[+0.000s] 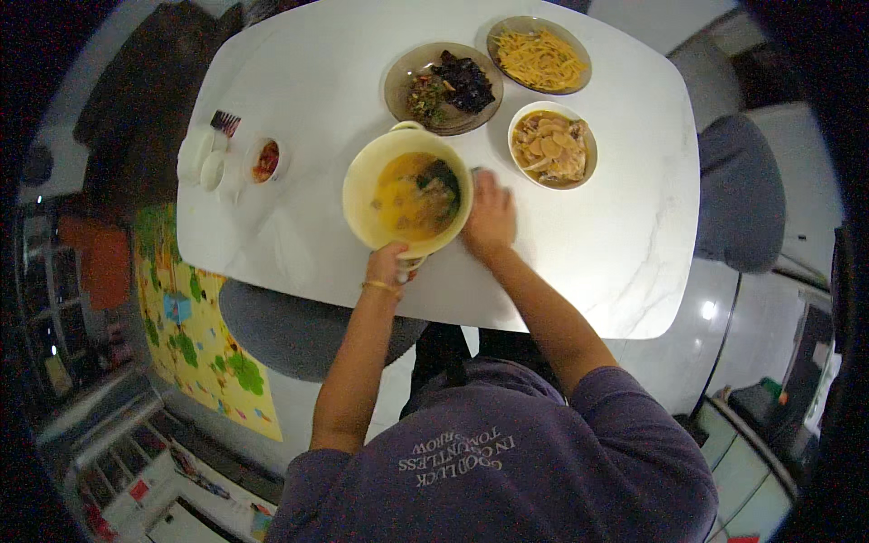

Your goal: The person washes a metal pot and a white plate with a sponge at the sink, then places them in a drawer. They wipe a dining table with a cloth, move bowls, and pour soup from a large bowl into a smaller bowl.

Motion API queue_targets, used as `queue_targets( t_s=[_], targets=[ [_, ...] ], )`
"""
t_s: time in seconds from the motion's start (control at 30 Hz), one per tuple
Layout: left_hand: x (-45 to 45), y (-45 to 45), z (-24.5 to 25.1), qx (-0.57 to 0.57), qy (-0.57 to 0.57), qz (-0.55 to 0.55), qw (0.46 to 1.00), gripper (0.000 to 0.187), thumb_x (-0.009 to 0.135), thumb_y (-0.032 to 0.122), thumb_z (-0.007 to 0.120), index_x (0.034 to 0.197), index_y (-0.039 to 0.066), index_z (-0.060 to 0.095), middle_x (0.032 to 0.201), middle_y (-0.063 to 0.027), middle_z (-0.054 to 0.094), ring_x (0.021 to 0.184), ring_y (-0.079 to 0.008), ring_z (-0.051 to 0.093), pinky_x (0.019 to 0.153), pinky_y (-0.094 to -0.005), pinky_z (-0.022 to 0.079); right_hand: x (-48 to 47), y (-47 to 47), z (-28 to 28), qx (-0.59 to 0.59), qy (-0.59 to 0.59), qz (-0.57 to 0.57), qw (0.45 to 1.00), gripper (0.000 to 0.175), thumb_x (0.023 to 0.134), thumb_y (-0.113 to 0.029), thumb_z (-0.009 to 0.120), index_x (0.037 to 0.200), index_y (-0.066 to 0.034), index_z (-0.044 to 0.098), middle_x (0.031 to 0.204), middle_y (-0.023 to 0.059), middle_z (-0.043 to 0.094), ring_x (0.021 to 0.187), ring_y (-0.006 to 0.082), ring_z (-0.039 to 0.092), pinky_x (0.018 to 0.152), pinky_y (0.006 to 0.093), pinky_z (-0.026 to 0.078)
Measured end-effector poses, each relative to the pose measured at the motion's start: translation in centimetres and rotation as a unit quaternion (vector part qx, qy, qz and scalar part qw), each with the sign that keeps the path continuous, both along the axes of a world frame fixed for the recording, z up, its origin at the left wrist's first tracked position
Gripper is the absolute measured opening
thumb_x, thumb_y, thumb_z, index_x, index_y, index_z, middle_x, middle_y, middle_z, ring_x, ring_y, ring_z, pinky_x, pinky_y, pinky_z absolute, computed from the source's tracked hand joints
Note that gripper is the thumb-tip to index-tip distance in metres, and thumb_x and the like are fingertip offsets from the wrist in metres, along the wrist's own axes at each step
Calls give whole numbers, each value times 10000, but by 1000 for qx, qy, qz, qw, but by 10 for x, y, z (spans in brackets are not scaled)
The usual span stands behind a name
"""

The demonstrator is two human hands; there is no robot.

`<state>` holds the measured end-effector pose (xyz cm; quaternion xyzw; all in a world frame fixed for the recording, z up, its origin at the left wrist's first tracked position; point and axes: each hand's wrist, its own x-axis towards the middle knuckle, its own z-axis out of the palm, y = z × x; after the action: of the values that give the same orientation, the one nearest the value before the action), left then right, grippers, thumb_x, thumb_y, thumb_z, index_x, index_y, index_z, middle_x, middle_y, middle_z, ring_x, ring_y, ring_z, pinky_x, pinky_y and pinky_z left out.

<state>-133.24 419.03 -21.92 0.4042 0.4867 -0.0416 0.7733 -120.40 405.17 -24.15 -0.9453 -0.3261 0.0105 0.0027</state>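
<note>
My left hand (388, 266) grips the near handle of a pale yellow two-handled soup pot (354, 197), a yellow bracelet on its wrist. Yellow-brown soup (407, 203) fills the bottom of the pot, with dark leafy pieces at one side. The pot looks slightly tilted; whether its base touches the table is hidden. Just right of the pot, my right hand (492, 214) reaches forward, low over the white marbled table (597, 258). Its fingers are blurred. A small dark patch shows at the fingertips, and I cannot tell whether the hand holds it.
Beyond the pot sits a plate of dark food (468, 81), near a plate of yellow shreds (541, 54) and a white bowl of meat in broth (551, 146). Leftward are a small red-food bowl (265, 161), white cups (212, 171) and a dark comb-like object (225, 123). Grey stools (740, 193) flank the table.
</note>
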Motion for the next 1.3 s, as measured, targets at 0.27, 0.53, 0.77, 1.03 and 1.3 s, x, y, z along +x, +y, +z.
queue_targets(
  t_s=[0.27,0.53,0.77,1.03,1.3],
  targets=[
    [-108,103,42,2,-7,-43,999,319,742,172,484,976,-45,483,785,-180,598,556,-188,569,380,-257,437,-67,-33,12,19,168,111,979,485,807,-208,434,1260,-82,316,1352,112,223,1261,226,188,998,455,195],
    [-178,127,94,3,13,45,999,313,735,143,501,976,-53,472,786,-177,589,560,-191,569,377,-257,439,24,90,-11,90,22,-220,971,557,832,-328,364,1297,-50,236,1366,110,195,1273,242,141,1010,431,149],
    [-202,121,110,-23,-13,106,994,360,740,138,487,1045,-46,433,818,-199,591,572,-203,577,372,-241,429,-82,143,-6,94,65,177,978,520,848,-343,348,1282,-65,279,1353,95,233,1239,247,219,993,434,200],
    [-197,116,98,-29,30,125,991,296,712,146,536,966,-1,497,802,-145,593,502,-186,537,354,-249,420,-37,71,-1,454,116,-47,882,300,772,-161,533,1014,15,516,1005,171,554,872,305,533,825,413,380],
    [-187,109,85,-41,-9,117,992,412,716,132,515,1081,-31,415,850,-181,590,657,-219,595,397,-266,473,98,98,3,647,478,-332,492,316,819,-148,446,1069,43,416,896,181,560,639,236,595,494,307,485]
  ],
)
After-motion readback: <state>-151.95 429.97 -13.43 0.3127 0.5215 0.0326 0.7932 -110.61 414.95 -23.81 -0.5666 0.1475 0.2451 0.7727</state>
